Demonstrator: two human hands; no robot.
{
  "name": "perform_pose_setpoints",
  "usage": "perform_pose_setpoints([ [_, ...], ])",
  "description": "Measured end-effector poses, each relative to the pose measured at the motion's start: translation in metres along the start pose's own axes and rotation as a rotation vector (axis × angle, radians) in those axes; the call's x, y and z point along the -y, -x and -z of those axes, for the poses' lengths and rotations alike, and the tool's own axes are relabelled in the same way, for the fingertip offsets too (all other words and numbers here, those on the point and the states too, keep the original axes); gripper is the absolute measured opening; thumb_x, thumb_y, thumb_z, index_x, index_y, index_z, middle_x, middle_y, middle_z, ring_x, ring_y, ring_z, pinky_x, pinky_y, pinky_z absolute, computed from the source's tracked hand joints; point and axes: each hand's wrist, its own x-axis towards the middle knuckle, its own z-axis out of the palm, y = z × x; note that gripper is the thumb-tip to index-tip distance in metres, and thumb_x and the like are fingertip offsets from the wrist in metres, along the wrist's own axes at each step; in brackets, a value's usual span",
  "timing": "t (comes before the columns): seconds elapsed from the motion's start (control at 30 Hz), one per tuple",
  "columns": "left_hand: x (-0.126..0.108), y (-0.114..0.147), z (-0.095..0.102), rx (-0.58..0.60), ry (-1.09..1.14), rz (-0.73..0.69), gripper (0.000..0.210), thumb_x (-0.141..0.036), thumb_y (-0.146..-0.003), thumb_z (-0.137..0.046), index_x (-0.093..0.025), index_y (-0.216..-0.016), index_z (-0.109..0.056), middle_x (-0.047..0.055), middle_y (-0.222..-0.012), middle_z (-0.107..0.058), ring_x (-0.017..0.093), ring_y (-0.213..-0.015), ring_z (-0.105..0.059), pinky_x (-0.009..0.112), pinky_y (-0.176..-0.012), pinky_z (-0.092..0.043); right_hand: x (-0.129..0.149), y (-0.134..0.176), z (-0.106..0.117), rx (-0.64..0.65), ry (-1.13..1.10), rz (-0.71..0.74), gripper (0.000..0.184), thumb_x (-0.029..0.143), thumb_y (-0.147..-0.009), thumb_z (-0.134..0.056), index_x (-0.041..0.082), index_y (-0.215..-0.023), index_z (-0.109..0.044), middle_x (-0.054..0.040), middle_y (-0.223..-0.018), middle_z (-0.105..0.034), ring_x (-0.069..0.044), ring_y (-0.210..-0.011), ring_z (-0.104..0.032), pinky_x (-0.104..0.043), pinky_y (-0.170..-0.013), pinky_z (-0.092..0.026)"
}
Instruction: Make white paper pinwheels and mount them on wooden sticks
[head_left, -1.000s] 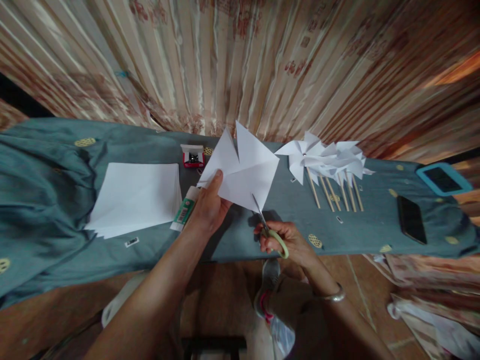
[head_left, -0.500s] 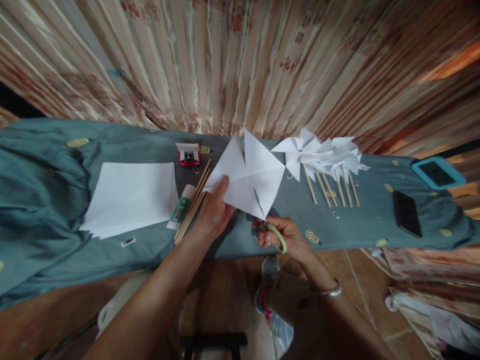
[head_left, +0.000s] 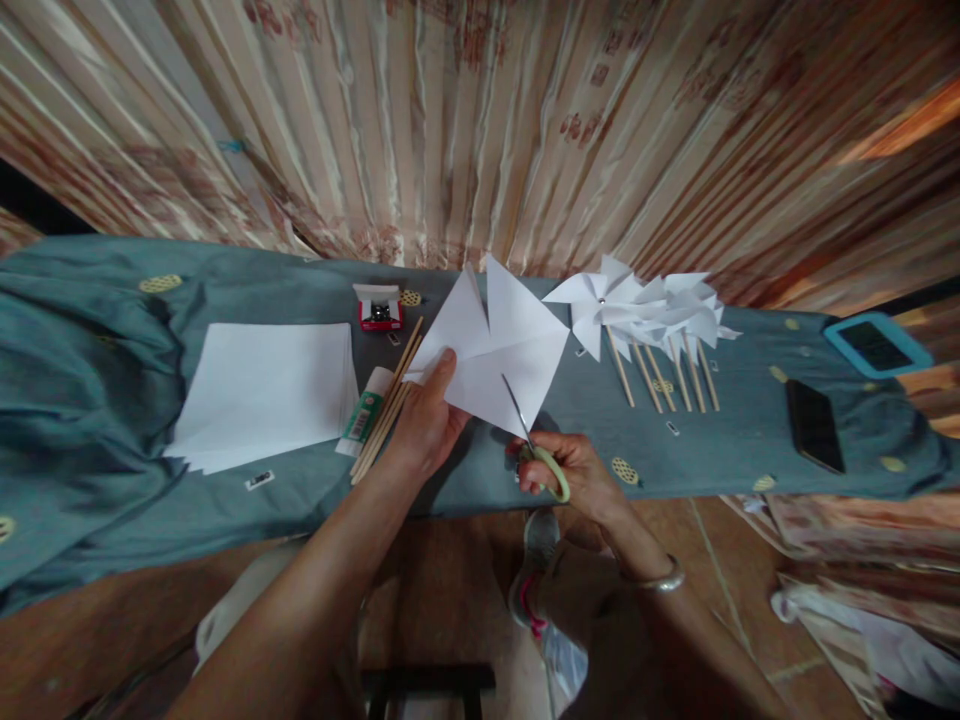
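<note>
My left hand [head_left: 433, 415] grips a white square of paper [head_left: 517, 340] at its left side, thumb on top. Slits run in from the upper and left corners of the sheet, and a crease crosses its middle. My right hand [head_left: 566, 468] is closed round the green-handled scissors [head_left: 553, 472], whose blade lies over the paper's lower corner, pointing toward its centre. Part of the blades is hidden by the sheet. Several finished paper pinwheels [head_left: 611, 295] on wooden sticks lie just right of the held sheet.
On the cloth-covered table [head_left: 465, 490], a stack of white paper [head_left: 266, 385] lies left. Between it and my left hand are a glue stick [head_left: 365, 415], wooden sticks [head_left: 390, 405] and a small red box [head_left: 380, 312]. Far right are a phone [head_left: 815, 427] and a blue-framed tablet [head_left: 876, 345].
The scissors have shifted slightly left and more of the blade shows above the paper's lower corner. My left hand and the sheet have barely moved.
</note>
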Motion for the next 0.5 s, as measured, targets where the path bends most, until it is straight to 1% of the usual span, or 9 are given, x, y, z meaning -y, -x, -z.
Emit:
perform_pose_setpoints([
  [0.13, 0.0002, -0.0002, 0.0015, 0.002, 0.007, 0.005, 0.01, -0.018, -0.091, -0.056, -0.015, -0.094, -0.064, 0.005, -0.09, -0.075, 0.018, -0.096, -0.07, 0.027, -0.087, -0.056, -0.0003, 0.0004, -0.0004, -0.011, 0.015, 0.003, 0.048, 0.051, -0.051, -0.088, 0.015, -0.079, -0.072, 0.0024, -0.052, -0.064, -0.006, -0.041, -0.052, -0.019, -0.043, -0.047],
  [0.3, 0.0005, 0.0001, 0.0039, 0.024, 0.018, -0.003, 0.012, -0.02, -0.086, -0.063, -0.015, -0.096, -0.064, 0.006, -0.094, -0.075, 0.019, -0.098, -0.07, 0.028, -0.089, -0.056, -0.0033, 0.0008, 0.0002, 0.0, 0.031, 0.031, 0.047, 0.051, -0.055, -0.086, 0.016, -0.081, -0.072, 0.0021, -0.053, -0.064, -0.006, -0.041, -0.051, -0.019, -0.042, -0.046],
  [0.5, 0.0008, 0.0026, 0.003, 0.012, 0.002, -0.008, 0.012, -0.019, -0.09, -0.057, -0.015, -0.099, -0.064, 0.005, -0.092, -0.075, 0.018, -0.098, -0.07, 0.027, -0.089, -0.056, -0.0047, 0.0009, 0.0007, 0.037, 0.028, 0.041, 0.045, 0.05, -0.058, -0.085, 0.016, -0.082, -0.07, 0.0027, -0.055, -0.064, -0.006, -0.042, -0.051, -0.018, -0.044, -0.046],
])
